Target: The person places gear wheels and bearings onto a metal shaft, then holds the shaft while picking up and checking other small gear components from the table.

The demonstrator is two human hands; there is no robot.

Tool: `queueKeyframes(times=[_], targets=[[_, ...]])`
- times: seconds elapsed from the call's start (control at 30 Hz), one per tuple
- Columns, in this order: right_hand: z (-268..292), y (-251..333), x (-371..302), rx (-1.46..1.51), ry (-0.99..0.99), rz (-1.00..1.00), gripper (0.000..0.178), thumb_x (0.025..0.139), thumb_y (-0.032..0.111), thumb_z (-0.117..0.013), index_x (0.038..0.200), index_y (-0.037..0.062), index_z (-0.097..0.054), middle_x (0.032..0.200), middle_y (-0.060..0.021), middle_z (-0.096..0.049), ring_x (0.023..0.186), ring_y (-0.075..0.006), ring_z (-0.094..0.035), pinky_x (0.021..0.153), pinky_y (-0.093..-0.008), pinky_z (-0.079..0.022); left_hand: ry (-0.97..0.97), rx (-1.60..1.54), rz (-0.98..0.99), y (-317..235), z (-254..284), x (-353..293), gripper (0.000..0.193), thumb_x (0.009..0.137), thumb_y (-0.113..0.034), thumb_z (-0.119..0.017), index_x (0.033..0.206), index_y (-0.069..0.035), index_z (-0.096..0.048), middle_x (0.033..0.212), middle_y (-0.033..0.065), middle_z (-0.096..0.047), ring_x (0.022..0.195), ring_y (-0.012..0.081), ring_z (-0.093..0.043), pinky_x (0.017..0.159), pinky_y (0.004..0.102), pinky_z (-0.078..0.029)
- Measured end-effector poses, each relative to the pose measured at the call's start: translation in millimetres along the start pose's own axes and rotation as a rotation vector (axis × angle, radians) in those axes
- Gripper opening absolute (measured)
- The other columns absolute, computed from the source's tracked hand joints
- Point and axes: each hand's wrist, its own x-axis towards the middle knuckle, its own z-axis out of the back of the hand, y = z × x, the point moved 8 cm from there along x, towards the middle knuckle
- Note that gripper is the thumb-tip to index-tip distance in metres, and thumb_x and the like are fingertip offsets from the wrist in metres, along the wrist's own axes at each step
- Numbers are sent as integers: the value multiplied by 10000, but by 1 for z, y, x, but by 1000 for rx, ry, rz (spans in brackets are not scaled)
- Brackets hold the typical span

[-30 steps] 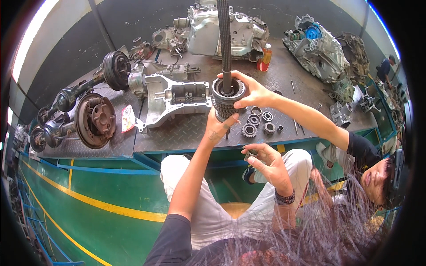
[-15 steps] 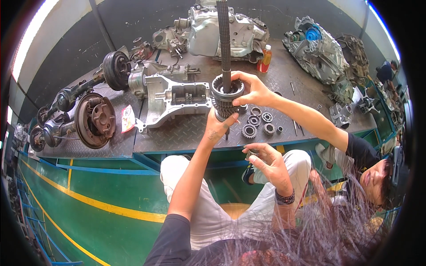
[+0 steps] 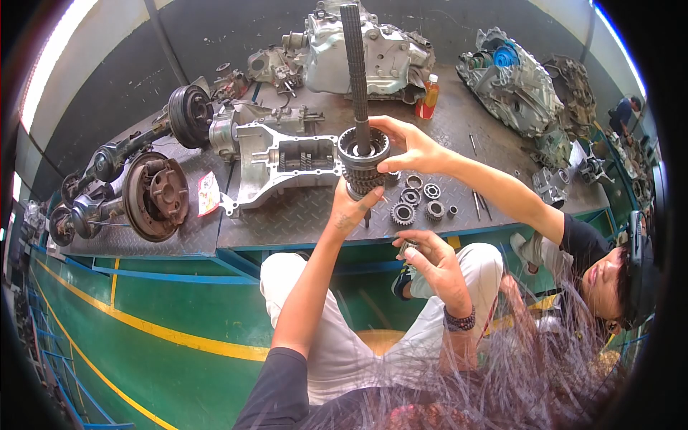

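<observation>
My left hand is wrapped round the lower part of a gear shaft assembly, holding it upright above the bench's front edge. A long splined shaft rises from its toothed ring, tilted slightly left. A co-worker's hand, reaching in from the right, grips the upper ring of the same assembly. Lower down, my right hand, with a dark beaded bracelet, pinches a small metal ring-shaped part between thumb and fingers. That part is mostly hidden by the fingers.
On the metal bench lie several loose gears and bearings. An open gearbox housing stands left, near brake drums on axles. Behind are a large transmission case and a bottle. The co-worker sits close at right.
The gear shaft assembly has shifted a little left, its shaft top leaning further left. The co-worker's hand moved with it. The small part in my right hand has turned slightly.
</observation>
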Motion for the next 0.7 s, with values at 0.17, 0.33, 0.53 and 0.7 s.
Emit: queueKeyframes(times=[0.17,0.33,0.53,0.7], targets=[[13,22,16,52,-106,157,349,1059,150,-509,1342,-22,-620,1168,-78,-659,990,-137,-632,912,-290,-511,14,4,-7,-1,-9,4,577,895,-157,-835,1348,3,-514,1109,70,-670,904,139,-685,771,301,-610],[20,42,28,93,-135,201,374,1043,172,-474,1340,-15,-602,1013,-24,-542,895,-106,-540,835,-256,-462,8,25,-48,-1,-16,5,508,903,-200,-832,1293,-11,-568,1070,73,-682,915,166,-690,796,332,-607],[7,56,62,-143,-239,296,453,1013,232,-706,1415,58,-590,1007,-2,-488,811,-65,-477,737,-235,-440,-10,46,-45,-5,-9,-1,509,898,-172,-834,1303,-15,-570,1085,70,-693,926,161,-692,807,317,-600],[13,95,103,-607,-256,441,502,1005,328,-724,1457,132,-632,989,-57,-502,785,-125,-507,717,-273,-459,10,20,-49,-6,-19,4,514,899,-157,-830,1323,-10,-578,1129,71,-697,935,154,-688,800,308,-600]])
